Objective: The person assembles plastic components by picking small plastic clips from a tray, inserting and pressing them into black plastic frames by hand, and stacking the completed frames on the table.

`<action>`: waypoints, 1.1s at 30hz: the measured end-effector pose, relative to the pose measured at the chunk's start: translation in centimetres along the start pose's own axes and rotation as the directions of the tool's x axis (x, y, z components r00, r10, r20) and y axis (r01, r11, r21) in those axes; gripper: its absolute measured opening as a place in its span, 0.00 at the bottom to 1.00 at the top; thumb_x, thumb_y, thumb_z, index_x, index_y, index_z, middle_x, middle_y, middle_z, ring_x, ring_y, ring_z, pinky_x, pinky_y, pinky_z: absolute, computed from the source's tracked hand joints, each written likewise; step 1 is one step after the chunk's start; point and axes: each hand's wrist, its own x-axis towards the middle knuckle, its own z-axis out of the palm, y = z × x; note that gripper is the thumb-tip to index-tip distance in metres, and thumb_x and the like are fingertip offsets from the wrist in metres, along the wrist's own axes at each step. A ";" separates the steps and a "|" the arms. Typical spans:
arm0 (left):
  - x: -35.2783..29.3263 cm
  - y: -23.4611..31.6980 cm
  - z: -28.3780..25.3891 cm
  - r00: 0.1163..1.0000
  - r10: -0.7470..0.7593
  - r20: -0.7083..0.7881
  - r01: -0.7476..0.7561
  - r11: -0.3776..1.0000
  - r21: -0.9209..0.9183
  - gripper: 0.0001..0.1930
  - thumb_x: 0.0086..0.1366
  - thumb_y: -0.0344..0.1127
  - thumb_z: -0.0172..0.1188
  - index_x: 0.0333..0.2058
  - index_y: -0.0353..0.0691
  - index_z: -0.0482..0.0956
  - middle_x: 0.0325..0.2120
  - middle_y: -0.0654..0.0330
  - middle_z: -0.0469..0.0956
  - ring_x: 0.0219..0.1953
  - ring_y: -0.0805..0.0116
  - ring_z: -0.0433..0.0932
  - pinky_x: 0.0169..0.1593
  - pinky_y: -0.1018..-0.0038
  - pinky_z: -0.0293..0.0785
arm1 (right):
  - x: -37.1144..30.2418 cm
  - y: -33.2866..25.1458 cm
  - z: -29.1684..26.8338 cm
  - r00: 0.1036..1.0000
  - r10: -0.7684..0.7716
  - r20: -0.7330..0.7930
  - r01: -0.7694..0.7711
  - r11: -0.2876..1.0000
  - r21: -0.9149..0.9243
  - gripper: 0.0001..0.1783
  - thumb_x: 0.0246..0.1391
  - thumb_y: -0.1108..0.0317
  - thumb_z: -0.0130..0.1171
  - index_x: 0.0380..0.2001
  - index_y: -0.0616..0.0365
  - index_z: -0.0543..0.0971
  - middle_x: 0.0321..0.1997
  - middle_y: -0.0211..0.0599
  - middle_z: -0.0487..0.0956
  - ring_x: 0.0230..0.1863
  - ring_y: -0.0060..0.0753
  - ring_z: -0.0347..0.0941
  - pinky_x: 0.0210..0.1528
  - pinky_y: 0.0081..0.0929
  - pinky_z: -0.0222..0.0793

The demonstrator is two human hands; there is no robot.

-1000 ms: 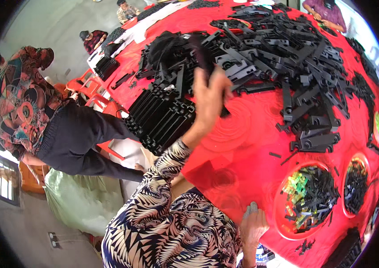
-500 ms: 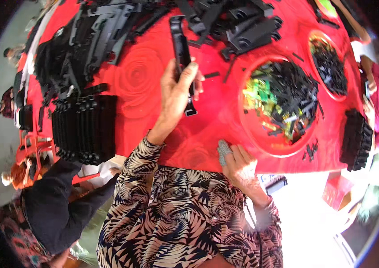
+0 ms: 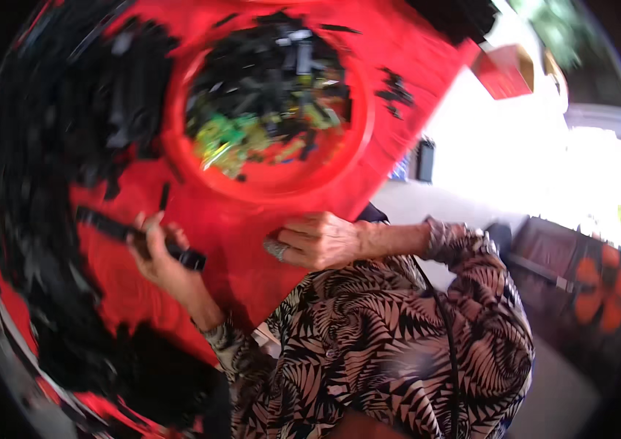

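Note:
My left hand point(image 3: 160, 256) is closed round a long, narrow black plastic part point(image 3: 102, 222), which lies slantwise across the palm with both ends sticking out. Its finer shape is smeared by motion. My right hand point(image 3: 325, 240), fingers curled, rests by the table's near edge. At its fingertips shows a small grey speckled piece point(image 3: 275, 250); I cannot tell whether it is a wad being held or a finger covering. Beyond both hands stands a round red basin point(image 3: 266, 192) with many small black, green and yellow bits in it.
Heaps of black plastic parts point(image 3: 47, 146) cover the left side of the red tablecloth point(image 3: 244, 234). A dark stack point(image 3: 156, 373) sits at lower left. Small black scraps point(image 3: 396, 91) lie right of the basin. Past the table edge is a red box point(image 3: 504, 72).
The view has swung to the right, so the basin now appears ahead and the heaps to the left. My left hand keeps hold of the black part, which now lies more level.

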 end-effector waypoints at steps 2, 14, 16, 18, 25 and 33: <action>0.2 0.0 -0.1 0.998 0.030 0.049 -0.030 1.000 0.007 0.17 0.66 0.37 0.62 0.50 0.36 0.73 0.36 0.59 0.79 0.27 0.76 0.74 0.25 0.82 0.68 | -0.4 0.2 0.0 0.999 0.047 -0.002 -0.047 0.999 0.004 0.26 0.36 0.64 0.57 0.43 0.64 0.78 0.30 0.32 0.72 0.30 0.28 0.71 0.24 0.26 0.68; 0.0 -0.3 0.1 0.987 0.147 0.061 -0.159 0.921 0.357 0.22 0.68 0.43 0.57 0.50 0.29 0.75 0.45 0.56 0.80 0.37 0.69 0.78 0.34 0.77 0.69 | -0.6 -0.7 0.6 0.995 0.047 -0.090 -0.036 0.991 0.125 0.15 0.41 0.61 0.58 0.29 0.60 0.73 0.27 0.33 0.73 0.33 0.36 0.74 0.31 0.32 0.72; 0.1 -0.5 -0.2 0.981 0.190 0.047 -0.194 0.911 0.364 0.23 0.67 0.45 0.58 0.51 0.29 0.74 0.46 0.56 0.80 0.38 0.68 0.79 0.35 0.77 0.68 | -0.6 -0.9 0.8 0.994 0.029 -0.101 -0.019 0.994 0.106 0.15 0.40 0.61 0.58 0.29 0.60 0.73 0.27 0.32 0.73 0.33 0.35 0.74 0.31 0.32 0.71; 0.4 -0.6 -0.6 0.982 0.187 0.031 -0.185 0.908 0.377 0.25 0.67 0.46 0.59 0.51 0.28 0.73 0.46 0.56 0.80 0.38 0.68 0.79 0.36 0.76 0.68 | -0.4 -1.2 1.2 0.992 -0.007 -0.127 0.013 0.999 0.050 0.14 0.38 0.61 0.60 0.28 0.58 0.75 0.27 0.30 0.74 0.33 0.33 0.74 0.30 0.32 0.70; 0.8 -1.2 1.2 0.981 0.186 0.061 -0.193 0.874 0.447 0.28 0.66 0.49 0.59 0.53 0.29 0.72 0.47 0.55 0.80 0.39 0.66 0.80 0.38 0.75 0.67 | -1.4 -0.8 0.6 0.994 0.042 -0.105 -0.043 0.999 -0.003 0.15 0.39 0.60 0.58 0.29 0.58 0.74 0.27 0.29 0.72 0.32 0.31 0.71 0.32 0.28 0.67; 1.6 -3.5 -0.2 0.971 0.241 -0.004 -0.236 0.955 0.177 0.11 0.66 0.36 0.56 0.42 0.36 0.79 0.28 0.60 0.81 0.17 0.76 0.75 0.20 0.80 0.69 | -0.8 -0.1 1.7 0.989 0.031 0.142 -0.045 0.995 0.095 0.33 0.39 0.67 0.61 0.52 0.68 0.72 0.38 0.41 0.75 0.40 0.39 0.74 0.36 0.32 0.75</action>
